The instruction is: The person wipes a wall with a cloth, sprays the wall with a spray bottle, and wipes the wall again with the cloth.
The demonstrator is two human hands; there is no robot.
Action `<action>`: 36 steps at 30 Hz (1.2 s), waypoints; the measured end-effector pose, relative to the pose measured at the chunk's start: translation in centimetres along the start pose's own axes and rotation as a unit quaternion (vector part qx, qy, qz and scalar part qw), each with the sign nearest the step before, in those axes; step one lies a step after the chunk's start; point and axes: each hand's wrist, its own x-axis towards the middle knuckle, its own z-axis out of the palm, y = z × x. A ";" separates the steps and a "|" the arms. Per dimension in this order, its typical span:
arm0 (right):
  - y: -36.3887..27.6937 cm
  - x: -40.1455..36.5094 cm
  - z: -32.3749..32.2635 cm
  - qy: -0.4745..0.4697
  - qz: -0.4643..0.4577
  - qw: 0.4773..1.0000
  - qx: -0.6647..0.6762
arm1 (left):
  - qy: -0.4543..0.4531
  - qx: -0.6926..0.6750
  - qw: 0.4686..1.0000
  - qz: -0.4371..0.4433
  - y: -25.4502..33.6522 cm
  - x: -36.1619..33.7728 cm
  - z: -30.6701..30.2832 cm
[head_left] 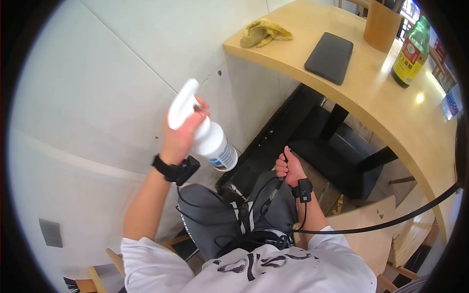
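Note:
My left hand (188, 128) is wrapped around the neck of a white spray bottle (213, 142), just below its trigger head. The bottle is tilted, its nozzle end up and its labelled base toward the lower right, in front of the pale wall. My right hand (291, 167) is curled closed above my right thigh, thumb up. A thin dark strip shows by its thumb and a black cable (280, 184) hangs just below the fingers; what the fist holds, if anything, I cannot make out. Both wrists wear black strapped devices.
On the curved wooden table (364, 97) lie a yellow cloth (264, 33) and a dark phone (329, 57). A green glass bottle (412, 53) and a brown utensil holder (381, 27) stand there too. A thick black cable (381, 226) crosses at right. Wooden chairs are close by.

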 end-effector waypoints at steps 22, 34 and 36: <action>0.0 -0.4 0.6 0.031 0.005 0.999 -0.021 | 0.148 0.020 0.987 -0.052 -10.9 -8.3 3.6; 0.2 -0.2 0.1 0.014 0.005 1.000 -0.004 | 0.125 0.032 0.991 -0.039 -5.5 -9.5 2.2; 0.2 -0.1 0.0 0.010 0.003 1.000 -0.009 | 0.142 0.043 0.988 -0.038 -5.0 -9.8 1.9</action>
